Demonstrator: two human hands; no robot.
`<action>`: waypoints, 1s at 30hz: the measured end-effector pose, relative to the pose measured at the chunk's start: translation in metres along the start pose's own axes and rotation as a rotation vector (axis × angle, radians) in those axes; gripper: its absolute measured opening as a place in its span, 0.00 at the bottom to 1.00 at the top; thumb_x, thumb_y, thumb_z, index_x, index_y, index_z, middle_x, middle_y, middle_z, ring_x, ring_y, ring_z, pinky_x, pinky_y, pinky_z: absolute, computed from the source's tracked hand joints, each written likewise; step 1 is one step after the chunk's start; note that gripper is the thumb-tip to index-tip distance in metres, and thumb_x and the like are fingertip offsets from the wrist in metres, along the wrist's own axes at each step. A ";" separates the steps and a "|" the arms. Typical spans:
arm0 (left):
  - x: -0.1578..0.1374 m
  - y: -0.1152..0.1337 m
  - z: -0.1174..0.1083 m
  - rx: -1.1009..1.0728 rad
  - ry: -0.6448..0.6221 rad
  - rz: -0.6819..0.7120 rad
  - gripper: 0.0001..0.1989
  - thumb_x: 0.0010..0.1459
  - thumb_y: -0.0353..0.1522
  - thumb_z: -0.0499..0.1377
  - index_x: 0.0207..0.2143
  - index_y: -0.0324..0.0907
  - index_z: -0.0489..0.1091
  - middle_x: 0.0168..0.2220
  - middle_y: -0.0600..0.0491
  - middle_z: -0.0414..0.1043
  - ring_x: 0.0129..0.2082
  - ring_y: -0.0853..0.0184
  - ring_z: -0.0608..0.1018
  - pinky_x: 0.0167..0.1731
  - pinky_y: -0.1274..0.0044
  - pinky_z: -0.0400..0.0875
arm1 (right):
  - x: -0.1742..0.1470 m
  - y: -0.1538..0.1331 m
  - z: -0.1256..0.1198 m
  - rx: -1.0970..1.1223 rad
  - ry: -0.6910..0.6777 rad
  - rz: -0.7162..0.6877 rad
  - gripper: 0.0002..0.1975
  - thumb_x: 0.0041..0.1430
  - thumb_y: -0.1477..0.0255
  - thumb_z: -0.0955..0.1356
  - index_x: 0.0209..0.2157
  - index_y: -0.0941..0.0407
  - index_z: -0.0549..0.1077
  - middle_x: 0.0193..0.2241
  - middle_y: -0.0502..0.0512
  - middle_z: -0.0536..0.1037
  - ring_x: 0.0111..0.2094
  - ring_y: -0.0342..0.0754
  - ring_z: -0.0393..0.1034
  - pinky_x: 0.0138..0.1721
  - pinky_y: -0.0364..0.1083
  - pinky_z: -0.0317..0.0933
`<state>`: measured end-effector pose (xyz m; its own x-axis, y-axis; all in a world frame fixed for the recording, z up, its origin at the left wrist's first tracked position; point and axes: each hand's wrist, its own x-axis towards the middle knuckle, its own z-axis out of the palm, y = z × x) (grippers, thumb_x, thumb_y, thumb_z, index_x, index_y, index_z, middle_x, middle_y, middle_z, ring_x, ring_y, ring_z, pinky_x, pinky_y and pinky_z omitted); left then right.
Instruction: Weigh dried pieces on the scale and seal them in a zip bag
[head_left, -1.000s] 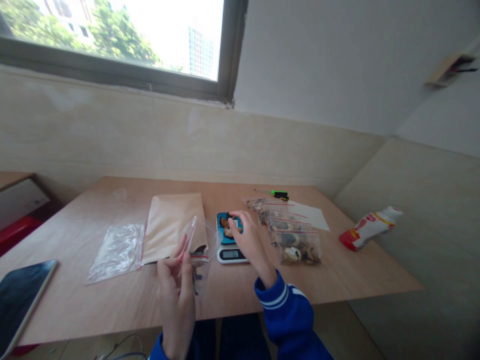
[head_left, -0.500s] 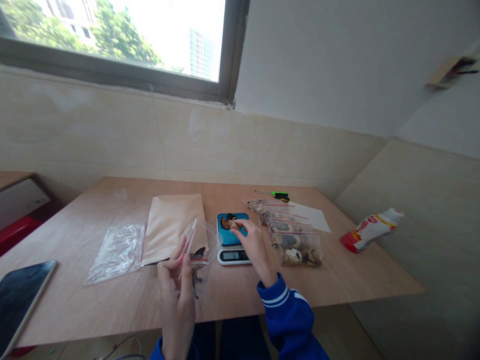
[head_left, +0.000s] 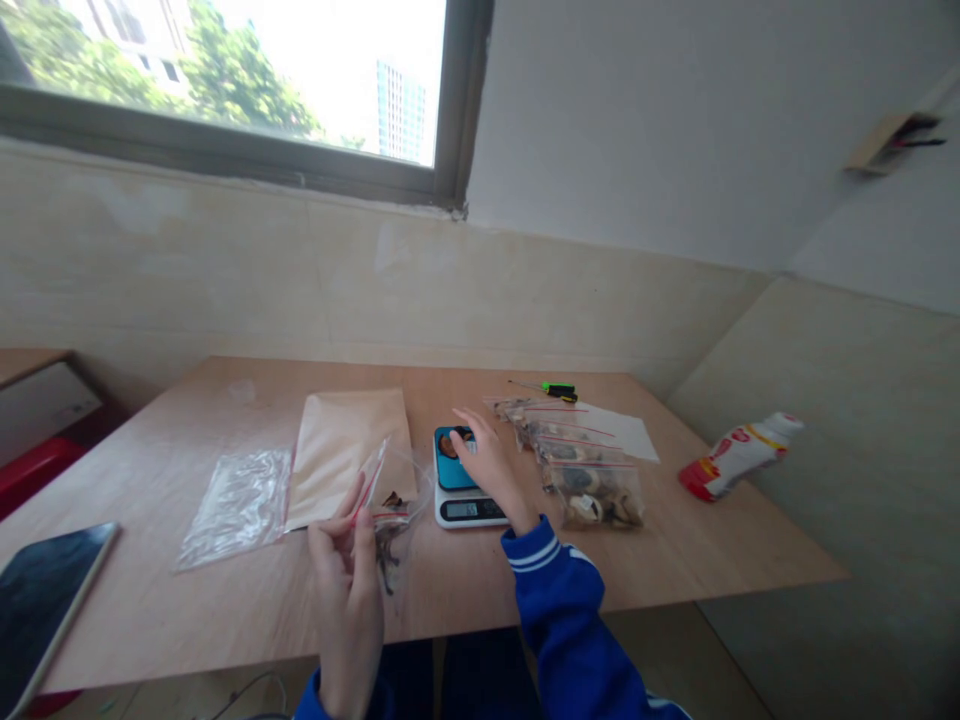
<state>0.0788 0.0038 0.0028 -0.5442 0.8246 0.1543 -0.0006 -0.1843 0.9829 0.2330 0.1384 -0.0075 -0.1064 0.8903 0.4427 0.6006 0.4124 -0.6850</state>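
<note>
My left hand (head_left: 349, 575) pinches the side of a clear zip bag (head_left: 409, 480) with a red seal strip. The bag's mouth gapes, and dark dried pieces (head_left: 390, 545), which look like dried mushroom, lie inside it. To the right is a small kitchen scale (head_left: 456, 478) with a blue top and a lit display that I cannot read. My right hand (head_left: 491, 462) hovers over the scale's blue plate, fingers stretched out and thumb apart. Beside the thumb, a brown dried piece (head_left: 448, 446) rests on the plate; the hand hides part of the plate.
Several filled zip bags (head_left: 596, 495) lie overlapping at right, near white paper (head_left: 630, 435) and a green-black screwdriver (head_left: 559, 388). A white-red bottle (head_left: 739, 458) stands tilted in view farther right. Leftward are a brown paper bag (head_left: 341, 440), clear empty bags (head_left: 236, 505) and a tablet (head_left: 52, 590).
My right hand has shifted up and left over the scale, and its fingers have gone from a pinch to stretched out. The left hand with the zip bag has dropped slightly left.
</note>
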 end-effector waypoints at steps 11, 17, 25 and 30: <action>-0.005 0.007 -0.001 -0.013 0.004 -0.016 0.15 0.57 0.45 0.57 0.33 0.43 0.62 0.50 0.45 0.73 0.36 0.65 0.80 0.33 0.75 0.74 | 0.008 0.037 0.019 -0.213 -0.139 0.030 0.08 0.50 0.76 0.72 0.35 0.57 0.75 0.40 0.60 0.74 0.46 0.53 0.69 0.50 0.52 0.61; -0.006 0.010 0.002 -0.008 -0.006 -0.001 0.14 0.57 0.45 0.56 0.35 0.43 0.63 0.55 0.45 0.69 0.38 0.65 0.80 0.36 0.75 0.75 | 0.008 0.026 0.001 -0.103 -0.040 0.040 0.09 0.47 0.76 0.73 0.34 0.57 0.76 0.38 0.57 0.76 0.42 0.50 0.71 0.46 0.49 0.65; -0.004 0.002 0.013 -0.036 -0.006 0.009 0.13 0.59 0.44 0.55 0.33 0.44 0.62 0.54 0.44 0.70 0.52 0.59 0.74 0.47 0.69 0.71 | -0.010 -0.067 -0.039 0.289 -0.072 -0.058 0.16 0.52 0.65 0.72 0.43 0.51 0.76 0.53 0.57 0.72 0.54 0.52 0.66 0.53 0.51 0.61; -0.001 0.001 0.018 -0.008 -0.007 0.009 0.13 0.59 0.43 0.55 0.36 0.43 0.62 0.55 0.42 0.69 0.49 0.59 0.76 0.43 0.69 0.72 | -0.034 -0.087 -0.044 0.259 -0.136 -0.013 0.19 0.59 0.61 0.67 0.52 0.48 0.70 0.61 0.56 0.62 0.62 0.52 0.54 0.62 0.56 0.49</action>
<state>0.0949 0.0127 0.0051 -0.5381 0.8268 0.1639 -0.0026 -0.1961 0.9806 0.2190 0.0641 0.0626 -0.2288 0.8950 0.3829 0.3777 0.4441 -0.8125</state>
